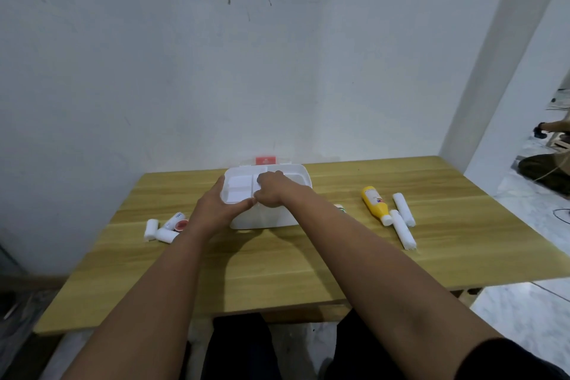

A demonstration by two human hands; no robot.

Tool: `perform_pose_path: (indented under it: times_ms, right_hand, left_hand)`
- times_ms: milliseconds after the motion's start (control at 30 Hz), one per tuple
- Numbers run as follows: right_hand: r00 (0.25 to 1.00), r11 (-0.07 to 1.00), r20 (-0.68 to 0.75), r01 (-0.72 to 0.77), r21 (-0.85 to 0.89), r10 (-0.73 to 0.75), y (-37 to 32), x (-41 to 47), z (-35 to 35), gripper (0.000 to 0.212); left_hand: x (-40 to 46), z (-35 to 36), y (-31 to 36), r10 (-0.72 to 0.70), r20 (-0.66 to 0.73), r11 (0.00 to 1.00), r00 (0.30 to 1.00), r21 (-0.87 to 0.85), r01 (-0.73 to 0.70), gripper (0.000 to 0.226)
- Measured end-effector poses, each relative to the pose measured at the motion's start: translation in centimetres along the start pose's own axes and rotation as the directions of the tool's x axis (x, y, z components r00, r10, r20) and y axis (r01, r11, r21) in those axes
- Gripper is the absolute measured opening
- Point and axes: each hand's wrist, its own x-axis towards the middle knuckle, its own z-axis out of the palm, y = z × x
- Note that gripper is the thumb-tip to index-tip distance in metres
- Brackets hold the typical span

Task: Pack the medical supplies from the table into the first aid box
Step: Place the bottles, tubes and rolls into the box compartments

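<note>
Both hands grip inner tray [243,187] at frame centre: left hand [216,207] on its edge, right hand [270,190] pinching the divider. Risk: uneven lift jams it in first aid box [277,216].

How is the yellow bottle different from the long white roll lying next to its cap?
The yellow bottle is yellow with a label and a white cap; the long white roll is plain white all over. The bottle is fat and tapers toward its cap, while the roll is thin and even along its length. Both lie flat on the table, right of the box.
</note>
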Motion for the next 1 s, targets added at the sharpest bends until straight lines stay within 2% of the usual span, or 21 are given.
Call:
perform_pose_path:
  times_ms: [100,167,333,433,567,733,900,1000]
  right_hand:
    - [1.0,1.0,-0.002,0.003,-0.01,-0.003,-0.1,-0.1,-0.1,0.045]
    - [0.999,0.998,-0.031,0.012,0.064,-0.01,0.4,-0.7,-0.9,0.046]
    - [0.943,0.947,-0.321,0.023,0.32,0.085,4.2,-2.5,-5.0,0.033]
    - [0.91,0.945,-0.381,-0.033,0.327,0.164,7.7,-4.0,-6.9,0.029]
    - [0.902,0.932,-0.323,-0.183,0.313,0.286,11.8,-6.5,-7.6,0.027]
    - [0.919,0.918,-0.125,-0.349,0.187,0.374,14.3,-8.7,-5.8,0.023]
    - [0.917,0.917,-0.025,-0.397,0.047,0.398,14.3,-9.6,-3.2,0.046]
    - [0.913,0.913,-0.015,-0.407,-0.002,0.407,13.5,-9.7,-2.2,0.058]
  left_hand:
    - [0.1,-0.1,0.0,0.001,0.004,1.0,1.0,0.016,-0.001,0.08]
    - [0.1,-0.3,0.0,0.0,0.015,1.0,1.0,0.025,0.0,0.081]
    - [0.1,-0.4,0.0,-0.012,0.044,1.0,0.999,0.02,0.011,0.082]
    - [0.0,-0.3,0.0,-0.014,0.041,1.0,0.999,0.008,0.013,0.082]
    - [-0.3,-0.3,0.4,-0.012,0.044,1.0,0.999,-0.014,0.013,0.08]
    - [-0.3,-0.5,0.4,-0.026,0.054,1.0,0.998,-0.012,0.026,0.081]
    - [-0.4,-0.7,0.7,-0.046,0.059,0.999,0.997,-0.025,0.048,0.074]
    - [-0.5,-0.9,0.9,-0.066,0.064,0.998,0.996,-0.021,0.067,0.08]
